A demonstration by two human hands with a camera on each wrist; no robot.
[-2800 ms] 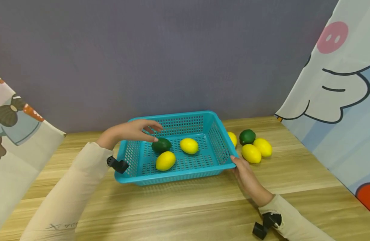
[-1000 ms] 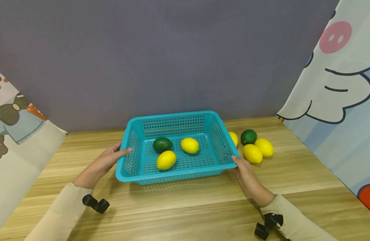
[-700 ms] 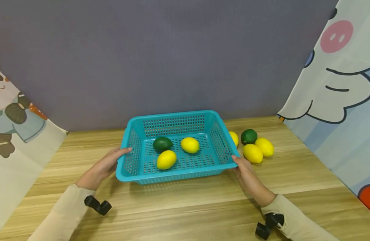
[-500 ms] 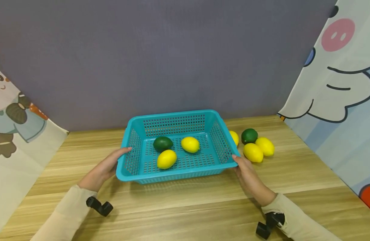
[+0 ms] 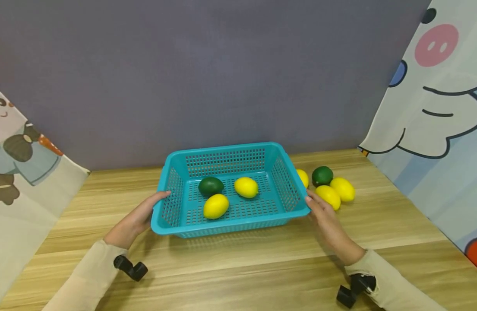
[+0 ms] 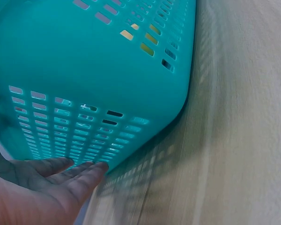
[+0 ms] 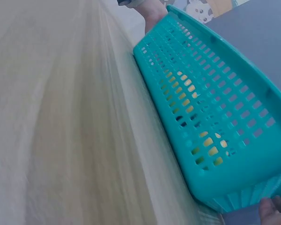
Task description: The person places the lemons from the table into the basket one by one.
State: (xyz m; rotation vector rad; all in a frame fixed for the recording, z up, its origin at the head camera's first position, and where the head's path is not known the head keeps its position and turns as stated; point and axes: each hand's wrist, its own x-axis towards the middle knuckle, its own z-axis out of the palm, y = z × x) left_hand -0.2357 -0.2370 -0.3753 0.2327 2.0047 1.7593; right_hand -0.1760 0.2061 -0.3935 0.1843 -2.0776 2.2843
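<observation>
In the head view, a turquoise perforated plastic basket (image 5: 230, 225) sits on the wooden table, holding a dark green lemon-shaped fruit (image 5: 211, 186) and two lemons, one near the front (image 5: 216, 206) and one farther right (image 5: 246, 187). My left hand (image 5: 135, 218) holds the basket's left end, thumb over the rim; the left wrist view shows its fingers (image 6: 86, 180) along the outer wall. My right hand (image 5: 331, 224) is at the front right corner, its thumb at the rim's outer edge and no longer hooked over it. In the right wrist view, only some fingertips (image 7: 267, 208) show near the basket's end.
Right of the basket lie another dark green fruit (image 5: 322, 176) and several lemons, including a front one (image 5: 328, 197) close to my right hand and one partly hidden behind the rim (image 5: 302, 178). A grey wall (image 5: 238, 77) stands behind the table, with printed curtains at both sides.
My left hand has come from above the dark green fruit inside the basket to the left rim. My right hand has shifted slightly outward, its thumb slipping off the rim. The basket has barely moved.
</observation>
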